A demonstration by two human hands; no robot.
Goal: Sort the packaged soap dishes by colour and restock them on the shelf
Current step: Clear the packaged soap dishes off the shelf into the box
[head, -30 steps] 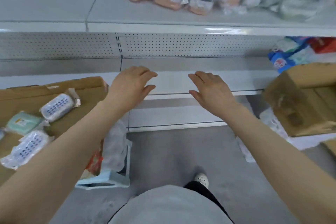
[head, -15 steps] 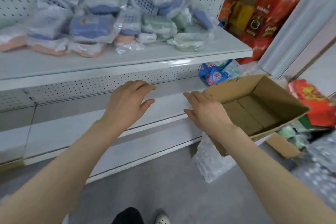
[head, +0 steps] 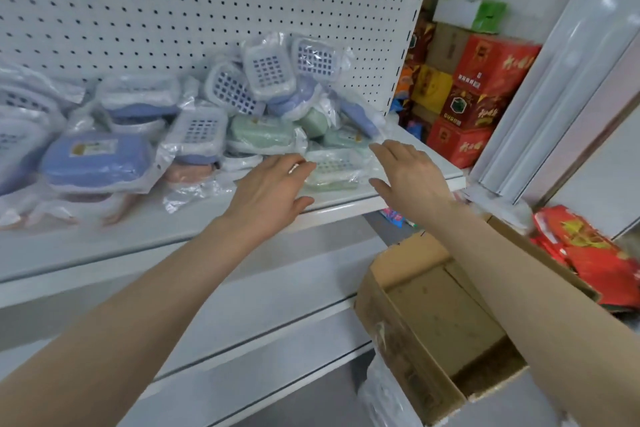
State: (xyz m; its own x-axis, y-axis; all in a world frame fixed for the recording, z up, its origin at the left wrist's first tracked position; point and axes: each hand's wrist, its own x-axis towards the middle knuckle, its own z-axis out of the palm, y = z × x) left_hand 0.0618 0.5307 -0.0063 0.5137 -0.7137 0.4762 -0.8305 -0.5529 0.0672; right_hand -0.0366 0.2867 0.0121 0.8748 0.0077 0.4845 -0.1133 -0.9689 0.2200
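At the right end of the shelf [head: 145, 236], in the head view, your left hand [head: 268, 185] and right hand [head: 410, 172] hover wide and relaxed, holding nothing. They flank a green packaged soap dish [head: 330, 172] lying at the shelf's front edge; whether either hand touches the wrapper I cannot tell. Grip the hard ends, not the loose plastic, which probably slips. Lift it straight up off the shelf, because the mixed pile [head: 263, 90] at the shelf's back looks ready to slide forward.
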